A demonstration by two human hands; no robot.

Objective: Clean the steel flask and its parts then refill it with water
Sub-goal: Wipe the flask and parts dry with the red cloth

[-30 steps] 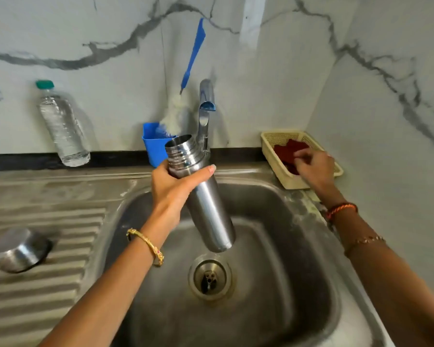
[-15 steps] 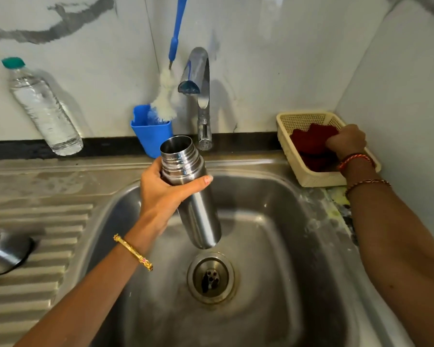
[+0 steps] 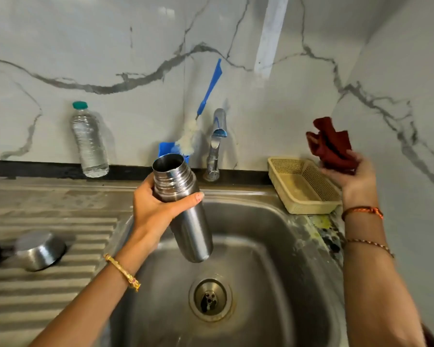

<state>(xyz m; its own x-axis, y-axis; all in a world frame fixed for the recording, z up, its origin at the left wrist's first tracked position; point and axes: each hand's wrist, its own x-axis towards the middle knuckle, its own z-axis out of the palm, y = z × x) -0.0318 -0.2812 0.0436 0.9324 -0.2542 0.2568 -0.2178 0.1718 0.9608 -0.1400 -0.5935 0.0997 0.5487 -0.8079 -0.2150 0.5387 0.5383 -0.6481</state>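
Over the sink basin [image 3: 273, 249], the left hand [image 3: 156, 209] was wrapped round the upper body of the steel flask [image 3: 183, 209], fingers curled behind it and the thumb pressed across its front just below the threaded neck. That flask was uncapped, its open mouth tilted up and toward the wall, its base hanging lower and to the right, above the drain [image 3: 210, 299] without touching the basin. Off to the right, the right hand [image 3: 353, 176] was raised palm-up with its fingers closed on a crumpled red cloth [image 3: 331, 144], most of which stood up above the fingertips; the cloth was clear of the cream basket [image 3: 303, 186] sitting at the sink's back right corner, just beside that hand. Behind the flask stood the tap [image 3: 216, 144], and left of it a blue holder [image 3: 166, 150] with a bottle brush [image 3: 198, 121] leaning on the marble wall. Further left a clear plastic water bottle [image 3: 89, 141] with a green cap leaned against the same wall. On the ribbed drainboard [image 3: 50, 284] at the left lay a steel cap [image 3: 39, 250], well apart from the flask, with a dark object at the frame's edge too cut off to tell
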